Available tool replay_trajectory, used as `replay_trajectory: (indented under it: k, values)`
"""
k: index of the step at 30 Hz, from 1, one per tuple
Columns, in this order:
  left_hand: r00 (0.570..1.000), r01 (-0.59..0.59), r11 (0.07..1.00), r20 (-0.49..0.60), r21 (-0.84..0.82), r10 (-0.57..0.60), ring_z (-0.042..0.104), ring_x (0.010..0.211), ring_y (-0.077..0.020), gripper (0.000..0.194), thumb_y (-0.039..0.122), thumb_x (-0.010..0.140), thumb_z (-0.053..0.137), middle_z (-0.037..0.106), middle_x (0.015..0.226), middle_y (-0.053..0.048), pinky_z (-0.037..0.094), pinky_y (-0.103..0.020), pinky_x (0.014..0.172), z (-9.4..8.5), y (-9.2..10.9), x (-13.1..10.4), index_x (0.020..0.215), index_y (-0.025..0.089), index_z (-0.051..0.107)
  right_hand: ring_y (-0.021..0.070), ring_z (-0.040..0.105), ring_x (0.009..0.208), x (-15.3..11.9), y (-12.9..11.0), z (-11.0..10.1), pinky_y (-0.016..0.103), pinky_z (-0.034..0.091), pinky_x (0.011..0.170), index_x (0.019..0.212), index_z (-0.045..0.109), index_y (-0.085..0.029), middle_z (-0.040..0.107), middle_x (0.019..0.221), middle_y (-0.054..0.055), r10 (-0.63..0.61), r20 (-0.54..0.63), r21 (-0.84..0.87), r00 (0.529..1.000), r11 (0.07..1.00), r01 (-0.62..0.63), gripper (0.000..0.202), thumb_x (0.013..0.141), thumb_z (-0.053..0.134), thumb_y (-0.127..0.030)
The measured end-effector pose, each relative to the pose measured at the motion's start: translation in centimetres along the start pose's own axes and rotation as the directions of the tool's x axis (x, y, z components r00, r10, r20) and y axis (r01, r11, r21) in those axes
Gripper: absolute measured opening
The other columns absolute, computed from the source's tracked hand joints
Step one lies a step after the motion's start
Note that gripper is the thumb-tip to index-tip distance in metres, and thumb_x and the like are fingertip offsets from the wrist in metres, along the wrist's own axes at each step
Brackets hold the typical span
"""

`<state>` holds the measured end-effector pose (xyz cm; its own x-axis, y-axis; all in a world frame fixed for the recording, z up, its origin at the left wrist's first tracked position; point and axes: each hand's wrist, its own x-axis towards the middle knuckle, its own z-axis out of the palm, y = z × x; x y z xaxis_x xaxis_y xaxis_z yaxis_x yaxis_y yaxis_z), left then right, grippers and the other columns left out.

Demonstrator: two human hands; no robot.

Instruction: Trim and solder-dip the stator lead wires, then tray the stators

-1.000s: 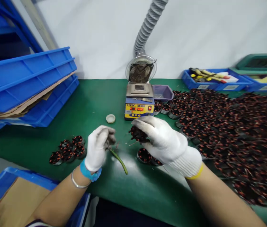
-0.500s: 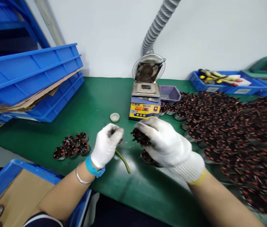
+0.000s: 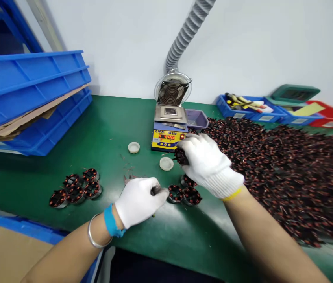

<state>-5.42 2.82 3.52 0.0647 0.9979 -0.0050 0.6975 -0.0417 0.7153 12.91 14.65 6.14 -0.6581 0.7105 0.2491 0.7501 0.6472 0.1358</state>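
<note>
Coil (image 3: 181, 156) sits clasped in the right hand (image 3: 204, 162), jutting left of its gloved fingers, long axis unclear; the left hand (image 3: 139, 199), farther from it, curls lower left, its grip on anything impossible to tell.

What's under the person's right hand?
The right hand holds a dark part by its fingers. Below, a copper-wound ring shows on the green table, partly covered by the hand. Whatever else lies beneath the palm is hidden.
</note>
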Motion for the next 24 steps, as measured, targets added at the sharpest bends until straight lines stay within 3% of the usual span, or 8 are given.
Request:
replay_trajectory:
  k: [3,7,10,16,24]
  values:
    - [0.998,-0.038,0.989,0.049,0.143,0.032,0.055,0.06,-0.0165,0.029,0.035,0.087,0.063,0.058,0.061,0.002,0.032,-0.028,0.057,1.0,-0.1,-0.1,0.064,0.021,0.051,0.0315,0.065,0.101,1.8,-0.5,-0.3,0.043,0.055,0.081,0.121,0.056,-0.013,0.06,0.121,0.018,0.103,0.292,-0.122,0.951,0.99,-0.07,0.034,0.088,0.052,-0.018]
    - [0.993,-0.094,0.968,0.096,0.233,0.073,0.066,0.07,-0.0209,0.028,0.042,0.089,0.063,0.069,0.072,-0.002,0.039,-0.03,0.06,1.6,-0.3,-0.2,0.071,0.021,0.059,0.0287,0.069,0.095,4.0,-1.0,0.5,0.041,0.055,0.074,0.127,0.052,-0.011,0.058,0.119,0.022,0.03,0.492,-0.19,0.87,0.979,0.074,0.038,0.092,0.037,-0.009]
    - [0.989,-0.135,0.955,0.097,0.265,0.113,0.068,0.073,-0.0219,0.029,0.044,0.091,0.061,0.071,0.075,-0.003,0.043,-0.031,0.063,1.7,-0.3,-0.3,0.074,0.021,0.062,0.0288,0.07,0.097,4.8,-1.4,1.4,0.041,0.056,0.076,0.127,0.054,-0.009,0.06,0.116,0.023,-0.017,0.529,-0.187,0.848,0.973,0.135,0.04,0.093,0.033,-0.005]
    - [0.977,-0.2,0.93,0.139,0.31,0.164,0.071,0.078,-0.0252,0.026,0.043,0.092,0.061,0.073,0.079,-0.004,0.049,-0.033,0.069,1.8,0.0,-0.4,0.08,0.021,0.067,0.0289,0.071,0.099,5.4,-2.0,2.1,0.039,0.056,0.078,0.125,0.058,-0.008,0.062,0.116,0.024,-0.063,0.562,-0.17,0.825,0.967,0.19,0.039,0.09,0.042,-0.004]
    - [0.972,-0.227,0.913,0.143,0.34,0.188,0.071,0.078,-0.0268,0.026,0.044,0.092,0.06,0.072,0.077,-0.005,0.048,-0.035,0.067,1.8,0.2,-0.7,0.083,0.021,0.069,0.0304,0.066,0.102,4.5,-0.1,0.7,0.038,0.053,0.078,0.128,0.057,-0.014,0.06,0.125,0.021,-0.128,0.51,-0.111,0.851,0.971,0.213,0.038,0.09,0.054,-0.02]
